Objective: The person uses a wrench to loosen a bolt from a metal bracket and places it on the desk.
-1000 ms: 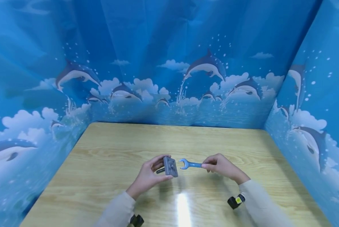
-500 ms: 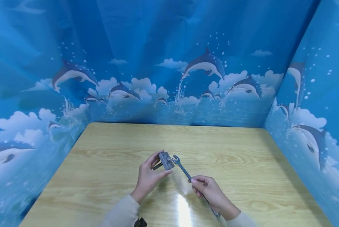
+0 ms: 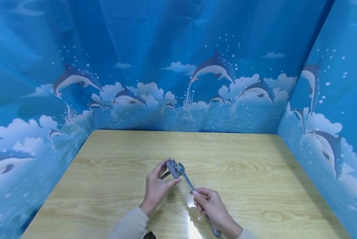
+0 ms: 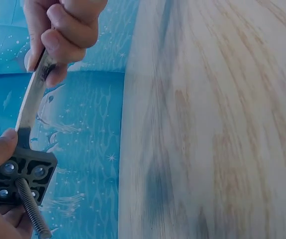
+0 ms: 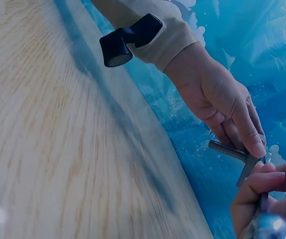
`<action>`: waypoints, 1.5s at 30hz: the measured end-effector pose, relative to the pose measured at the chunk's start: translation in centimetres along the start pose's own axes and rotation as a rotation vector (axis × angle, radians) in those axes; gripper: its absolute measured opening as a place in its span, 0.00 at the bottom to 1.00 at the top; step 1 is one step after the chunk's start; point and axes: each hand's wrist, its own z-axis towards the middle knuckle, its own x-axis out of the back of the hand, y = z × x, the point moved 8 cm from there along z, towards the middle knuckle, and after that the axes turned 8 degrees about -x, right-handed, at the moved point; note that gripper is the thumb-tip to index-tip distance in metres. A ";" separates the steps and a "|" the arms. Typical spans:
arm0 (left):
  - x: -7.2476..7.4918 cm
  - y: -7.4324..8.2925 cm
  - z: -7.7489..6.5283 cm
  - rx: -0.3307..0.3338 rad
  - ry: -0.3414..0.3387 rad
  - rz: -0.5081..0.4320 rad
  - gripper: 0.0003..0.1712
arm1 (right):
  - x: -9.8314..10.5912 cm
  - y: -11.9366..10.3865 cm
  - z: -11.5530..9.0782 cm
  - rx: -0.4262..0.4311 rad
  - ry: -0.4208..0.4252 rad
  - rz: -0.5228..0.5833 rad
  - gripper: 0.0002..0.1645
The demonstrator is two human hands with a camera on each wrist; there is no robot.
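My left hand [image 3: 154,189] grips a small grey square block [image 3: 172,168] by its edges, above the table. From its near face in the left wrist view sticks a long threaded bolt [image 4: 31,206], with holes at the corners around it. My right hand [image 3: 210,206] holds a silver wrench [image 3: 188,181] by the middle of its handle. The wrench's open end lies against the block's other face, at the metal nut or bolt head there; whether it fits around it I cannot tell. In the right wrist view the wrench's rear end [image 5: 269,229] is blurred.
A wood-grain table [image 3: 241,166] lies beneath both hands. Blue curtains [image 3: 154,66] printed with dolphins hang behind it and along its sides. A black camera [image 5: 130,42] sits on the left sleeve.
The right hand has come left and nearer the body, turning the wrench from level to slanted. Its open end now meets the block. The left hand has moved slightly left, tilting the block.
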 end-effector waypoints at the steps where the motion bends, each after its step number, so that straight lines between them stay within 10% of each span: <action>1: 0.0 0.1 -0.1 -0.025 0.003 0.009 0.47 | -0.1 0.0 0.0 0.000 -0.006 0.008 0.25; 29: 0.3 1.4 0.1 -0.163 -0.018 0.065 0.44 | -2.3 0.8 0.2 -0.052 -0.118 0.143 0.20; 45: 0.3 2.0 0.7 -0.166 -0.199 -0.088 0.45 | 1.3 -1.7 2.8 0.031 -0.190 -0.207 0.24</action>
